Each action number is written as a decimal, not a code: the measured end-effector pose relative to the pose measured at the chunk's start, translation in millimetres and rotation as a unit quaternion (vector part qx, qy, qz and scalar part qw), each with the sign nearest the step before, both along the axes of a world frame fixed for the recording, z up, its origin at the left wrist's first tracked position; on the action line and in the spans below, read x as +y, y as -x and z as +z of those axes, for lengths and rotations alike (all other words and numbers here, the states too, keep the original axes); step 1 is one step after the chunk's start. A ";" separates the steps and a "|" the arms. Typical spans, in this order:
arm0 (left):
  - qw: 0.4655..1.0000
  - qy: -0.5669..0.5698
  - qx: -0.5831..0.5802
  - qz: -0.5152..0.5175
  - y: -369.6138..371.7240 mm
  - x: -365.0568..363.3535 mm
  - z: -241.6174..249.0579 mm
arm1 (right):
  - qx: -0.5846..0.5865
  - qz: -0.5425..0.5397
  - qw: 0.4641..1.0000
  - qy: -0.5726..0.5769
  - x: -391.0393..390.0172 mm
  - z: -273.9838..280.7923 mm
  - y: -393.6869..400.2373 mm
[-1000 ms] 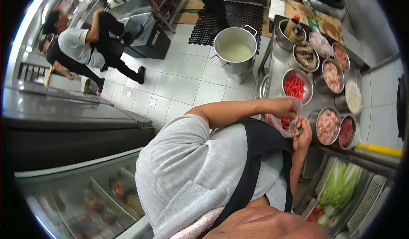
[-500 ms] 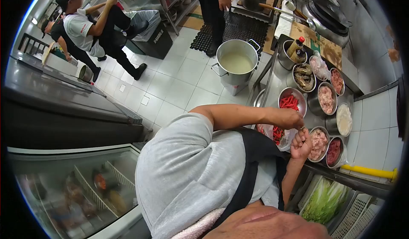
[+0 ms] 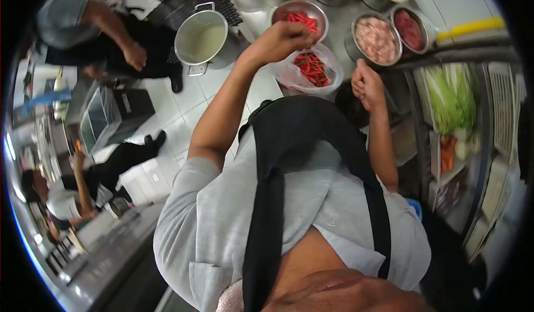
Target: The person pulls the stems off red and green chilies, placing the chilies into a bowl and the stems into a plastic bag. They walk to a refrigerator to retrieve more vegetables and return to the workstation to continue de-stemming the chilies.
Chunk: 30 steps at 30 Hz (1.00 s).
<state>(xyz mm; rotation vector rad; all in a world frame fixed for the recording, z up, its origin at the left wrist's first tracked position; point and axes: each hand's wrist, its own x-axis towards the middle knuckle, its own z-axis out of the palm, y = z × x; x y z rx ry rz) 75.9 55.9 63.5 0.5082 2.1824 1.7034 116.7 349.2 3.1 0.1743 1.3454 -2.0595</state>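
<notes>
My left hand is closed, fingertips bunched at the near rim of a metal bowl of cut red chillies. Whatever it pinches, if anything, is hidden. Just below that hand, a clear plastic bag holds whole red chillies with green stems. To the right of the bag my right hand is raised with its fingers curled shut, below a metal bowl of pale pink raw meat. I cannot make out anything inside its grip.
Beside the pale meat stands a bowl of darker red meat. More containers line the counter's far side. A large pot stands at left, near a co-worker's hand. Lettuce-like greens and carrots sit lower right.
My hands were together near the pale meat and are now apart. The left is by the cut chillies, the right nearer my body. My view has turned toward the counter.
</notes>
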 end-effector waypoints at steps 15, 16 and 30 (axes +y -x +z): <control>0.981 0.171 0.092 -0.023 -9.8 14.6 -95.8 | 0.260 0.012 0.882 -0.393 -47.7 -15.0 5.7; 0.981 0.170 0.093 -0.020 -7.4 16.7 -97.3 | 0.234 0.020 0.882 -0.410 -46.7 -17.0 3.9; 0.914 0.363 0.180 -0.013 -6.7 56.5 -135.7 | 0.375 -0.232 0.803 -0.400 -56.4 52.1 -23.0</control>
